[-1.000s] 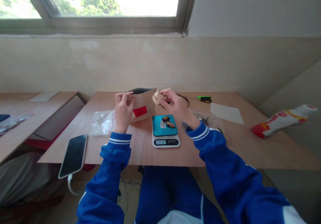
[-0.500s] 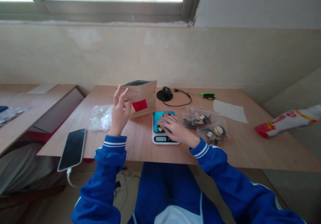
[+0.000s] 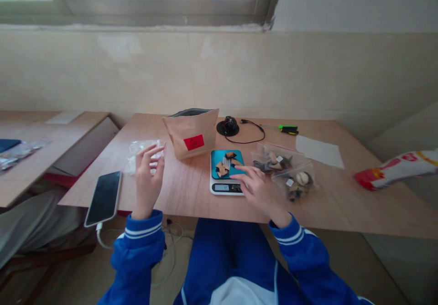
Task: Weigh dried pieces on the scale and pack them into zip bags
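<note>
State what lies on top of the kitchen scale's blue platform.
On the kitchen scale lie several small brown and tan pieces. The right hand rests at its front right corner, covering part of the edge.

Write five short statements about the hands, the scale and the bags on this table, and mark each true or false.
1. The brown paper bag stands upright behind the scale. True.
2. The left hand grips the brown paper bag. False: it is raised with fingers spread, apart from the bag, in front of a crumpled clear plastic bag.
3. Small brown pieces lie on the scale's blue platform. True.
4. The right hand holds the phone. False: its fingers rest at the scale's right edge; the phone lies at the table's left edge.
5. Two clear filled bags lie right of the scale. True.
</note>
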{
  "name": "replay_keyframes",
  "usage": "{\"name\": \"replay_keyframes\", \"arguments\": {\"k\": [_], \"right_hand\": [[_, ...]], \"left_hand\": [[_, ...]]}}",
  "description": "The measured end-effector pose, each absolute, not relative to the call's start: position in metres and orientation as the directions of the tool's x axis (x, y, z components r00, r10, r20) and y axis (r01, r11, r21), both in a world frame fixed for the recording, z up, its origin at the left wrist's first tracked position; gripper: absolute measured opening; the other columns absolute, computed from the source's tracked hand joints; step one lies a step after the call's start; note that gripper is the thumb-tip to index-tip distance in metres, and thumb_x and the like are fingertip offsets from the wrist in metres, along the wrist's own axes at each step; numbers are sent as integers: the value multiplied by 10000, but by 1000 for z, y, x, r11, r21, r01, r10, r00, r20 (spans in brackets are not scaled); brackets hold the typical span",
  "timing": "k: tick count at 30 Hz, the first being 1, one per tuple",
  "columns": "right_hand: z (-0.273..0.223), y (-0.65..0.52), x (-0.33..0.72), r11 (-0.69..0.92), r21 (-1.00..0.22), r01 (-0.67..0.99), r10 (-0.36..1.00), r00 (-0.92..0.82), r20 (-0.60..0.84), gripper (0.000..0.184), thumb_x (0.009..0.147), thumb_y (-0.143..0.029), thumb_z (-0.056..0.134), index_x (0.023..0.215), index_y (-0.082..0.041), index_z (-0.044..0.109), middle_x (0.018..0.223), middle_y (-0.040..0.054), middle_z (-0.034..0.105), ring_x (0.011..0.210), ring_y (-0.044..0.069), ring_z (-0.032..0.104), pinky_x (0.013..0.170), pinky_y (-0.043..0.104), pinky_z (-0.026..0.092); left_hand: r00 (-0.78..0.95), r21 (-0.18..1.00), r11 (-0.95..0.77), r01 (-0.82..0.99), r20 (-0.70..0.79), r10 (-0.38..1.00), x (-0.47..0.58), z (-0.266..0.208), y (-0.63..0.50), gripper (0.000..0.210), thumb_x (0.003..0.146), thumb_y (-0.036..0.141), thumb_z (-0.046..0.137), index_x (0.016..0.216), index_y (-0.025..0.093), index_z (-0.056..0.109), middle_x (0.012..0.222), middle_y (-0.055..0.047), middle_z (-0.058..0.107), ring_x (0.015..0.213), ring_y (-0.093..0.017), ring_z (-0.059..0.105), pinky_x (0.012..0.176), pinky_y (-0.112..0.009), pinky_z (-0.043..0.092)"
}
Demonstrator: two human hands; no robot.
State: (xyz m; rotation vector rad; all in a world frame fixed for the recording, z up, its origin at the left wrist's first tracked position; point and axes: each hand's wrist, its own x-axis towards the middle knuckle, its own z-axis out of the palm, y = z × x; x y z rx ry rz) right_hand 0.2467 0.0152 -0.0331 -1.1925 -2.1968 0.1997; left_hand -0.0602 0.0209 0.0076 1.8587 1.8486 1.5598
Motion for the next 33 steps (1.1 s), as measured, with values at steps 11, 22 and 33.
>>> {"name": "replay_keyframes", "arguments": {"k": [11, 22, 33], "right_hand": [[-40, -3, 261, 551, -518, 655, 821, -315, 476, 307, 896, -88, 445, 1008, -250, 680, 1137, 77, 636, 1078, 243, 558, 942, 459, 462], [-46, -13, 262, 545, -542, 640, 820, -271, 504, 316, 898, -71, 437, 978, -243, 690, 1081, 77, 648, 1025, 234, 572, 895, 426, 478], [-76, -33, 284, 441, -554, 706, 835, -96, 542, 314, 901, -81, 425, 1003, -233, 679, 1024, 66, 635, 981, 225, 574, 890, 398, 439]], "left_hand": [[-376, 812, -127, 570, 395, 838, -63, -30, -20, 202, 906, 321, 496, 993, 197, 629, 1064, -49, 581, 732, -112, 622, 669, -266, 522], [-442, 822, -150, 549, 438, 782, -54, -90, -88, 124, 873, 213, 515, 866, 208, 638, 841, -15, 595, 681, -139, 568, 640, -279, 482], [-560, 856, 306, 416, -24, 828, -43, -196, -152, 223, 884, 237, 397, 771, 224, 588, 749, -26, 596, 656, -186, 587, 645, -352, 506]]}}
